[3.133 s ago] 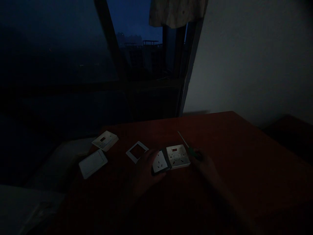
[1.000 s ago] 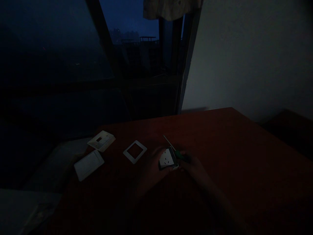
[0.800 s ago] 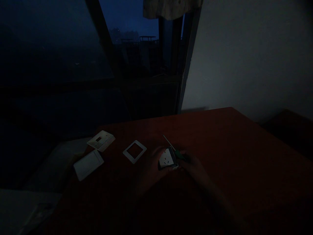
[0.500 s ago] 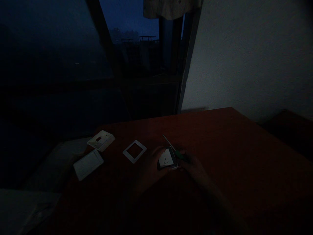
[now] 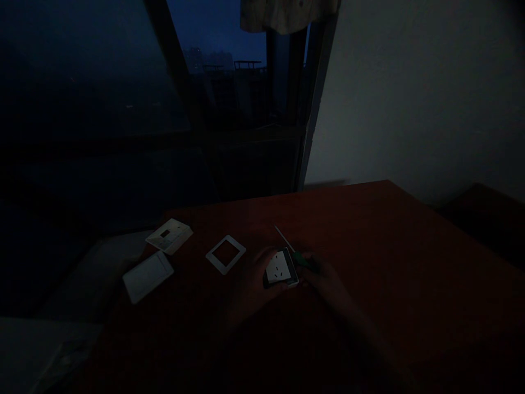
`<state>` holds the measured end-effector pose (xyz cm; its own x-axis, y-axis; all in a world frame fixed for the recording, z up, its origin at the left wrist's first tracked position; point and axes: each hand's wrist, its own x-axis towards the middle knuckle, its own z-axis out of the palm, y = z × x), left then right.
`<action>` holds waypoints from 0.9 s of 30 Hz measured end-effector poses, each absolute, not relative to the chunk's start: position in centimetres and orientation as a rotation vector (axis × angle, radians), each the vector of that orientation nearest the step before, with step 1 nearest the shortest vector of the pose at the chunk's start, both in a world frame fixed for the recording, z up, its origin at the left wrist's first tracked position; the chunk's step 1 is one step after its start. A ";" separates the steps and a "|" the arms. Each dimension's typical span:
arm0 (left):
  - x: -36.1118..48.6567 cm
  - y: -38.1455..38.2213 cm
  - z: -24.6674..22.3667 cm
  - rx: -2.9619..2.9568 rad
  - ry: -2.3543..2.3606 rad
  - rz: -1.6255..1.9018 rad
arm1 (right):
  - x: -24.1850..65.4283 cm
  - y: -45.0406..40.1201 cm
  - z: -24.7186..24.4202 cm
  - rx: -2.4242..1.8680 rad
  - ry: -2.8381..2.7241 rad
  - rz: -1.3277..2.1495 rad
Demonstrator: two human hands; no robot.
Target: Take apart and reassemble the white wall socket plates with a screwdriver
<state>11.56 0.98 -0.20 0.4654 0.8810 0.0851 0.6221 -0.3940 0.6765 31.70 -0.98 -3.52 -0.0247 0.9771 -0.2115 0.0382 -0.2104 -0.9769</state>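
In the dim light my left hand (image 5: 254,284) is wrapped round a wall socket (image 5: 278,267), gripping it by its sides. The socket's white face with several dark slots points up, and a dark border shows around it. My right hand (image 5: 326,282) holds a screwdriver (image 5: 301,260) by its green handle, just right of the socket. Its thin shaft points away and to the left, with the tip beyond the socket and apart from it. To the left of my left hand, a white square frame (image 5: 226,238) lies flat on the table.
The reddish-brown table (image 5: 348,219) reaches back to a dark window (image 5: 246,164) and a pale wall (image 5: 410,98). At the table's left edge lie a pale box with a small dark opening (image 5: 174,235) and a white rectangular box (image 5: 148,277).
My right hand has drawn slightly away from the socket's near right corner. The socket has shifted very little; the screwdriver stays in almost the same place.
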 end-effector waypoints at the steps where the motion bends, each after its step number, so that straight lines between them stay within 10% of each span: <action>1: 11.6 0.9 -0.1 2.134 1.249 0.586 | 31.7 -1.0 -3.5 -1.379 -1.154 1.366; 27: 8.3 1.3 -1.9 2.063 1.311 0.562 | 31.6 -0.9 -4.2 -1.425 -1.228 1.271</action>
